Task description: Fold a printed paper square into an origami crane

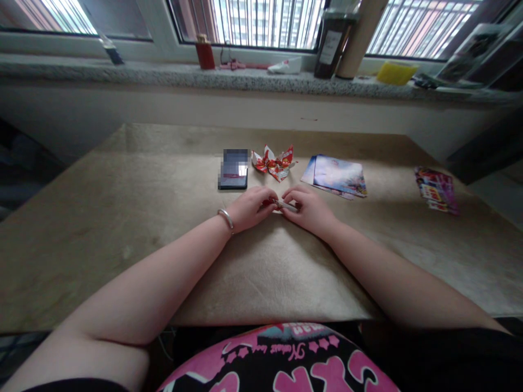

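Near the middle of the table, my left hand [254, 207] and my right hand [309, 210] face each other, fingers curled. Between them they grip a small folded strip of red and white paper [286, 206], one end in each hand. My fingers cover much of it. Just beyond lies a red and white folded paper piece [273, 162] with several pointed petals. A phone [233, 169] lies flat beyond my left hand, its screen partly blurred out. Past my right hand rests a small stack of glossy picture sheets [340, 175].
Colourful printed cards [436, 190] lie near the table's right edge. Behind the table [102, 239], a stone windowsill [155, 73] holds a red lighter-shaped object [205, 53], a dark bottle [332, 46], a tan cylinder [354, 46] and a yellow item [396, 73].
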A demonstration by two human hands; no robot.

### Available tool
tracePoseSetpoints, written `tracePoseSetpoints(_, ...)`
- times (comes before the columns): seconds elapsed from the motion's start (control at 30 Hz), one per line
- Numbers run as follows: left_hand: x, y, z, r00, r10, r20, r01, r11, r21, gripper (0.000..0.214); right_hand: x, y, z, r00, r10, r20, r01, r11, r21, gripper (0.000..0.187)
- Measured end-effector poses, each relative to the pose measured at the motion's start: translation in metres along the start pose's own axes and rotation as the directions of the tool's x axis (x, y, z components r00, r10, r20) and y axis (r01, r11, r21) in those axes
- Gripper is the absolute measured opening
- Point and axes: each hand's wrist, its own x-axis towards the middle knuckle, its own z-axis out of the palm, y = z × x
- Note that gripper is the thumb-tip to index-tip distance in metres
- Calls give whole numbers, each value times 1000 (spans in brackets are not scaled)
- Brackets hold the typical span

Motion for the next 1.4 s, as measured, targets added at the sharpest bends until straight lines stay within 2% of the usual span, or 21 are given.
tracePoseSetpoints(0.13, 1, -3, 0, 997, 63, -40, -63, 998, -1, 13, -1, -4, -3, 999, 23, 41, -19, 996, -89, 2)
tracePoseSetpoints(0.23, 2, -5, 0, 991, 123, -51, -123, 992, 2, 15, 0, -3, -5, 998, -4, 69, 13, 991, -136, 3)
tracePoseSetpoints(0.37, 0, -7, 0, 986, 162, -48, -159, 985, 75, 11, 1, 3, -8, 981, -105, 165, 122, 987, -101, 7)
tracePoseSetpoints(0.5, -1, -7, -3, 984, 176, 24, -177, 974, 139, 10, 2, 6, -13, 960, -159, 232, 173, 984, -40, 12)
tracePoseSetpoints(0.63, -2, -6, -5, 984, 170, 57, -178, 966, 190, 14, 3, 9, -15, 958, -188, 216, 195, 981, -10, 13)
tracePoseSetpoints(0.8, -2, -5, -4, 990, 138, 19, -137, 941, 310, 16, 3, 14, -13, 962, -205, 181, 207, 978, 9, 25)
tracePoseSetpoints(1.07, 0, -13, 1, 989, 145, 22, -147, 972, 183, 19, 3, 11, -14, 938, -240, 252, 280, 950, -140, 20)
tracePoseSetpoints(1.3, -2, -9, -1, 998, 50, 48, -54, 995, 79, 17, 2, 5, -18, 914, -287, 286, 362, 895, -260, 27)
tracePoseSetpoints(1.4, -2, -9, -3, 995, 62, 77, -69, 994, 80, 17, 2, 2, -19, 900, -300, 315, 395, 867, -302, 31)
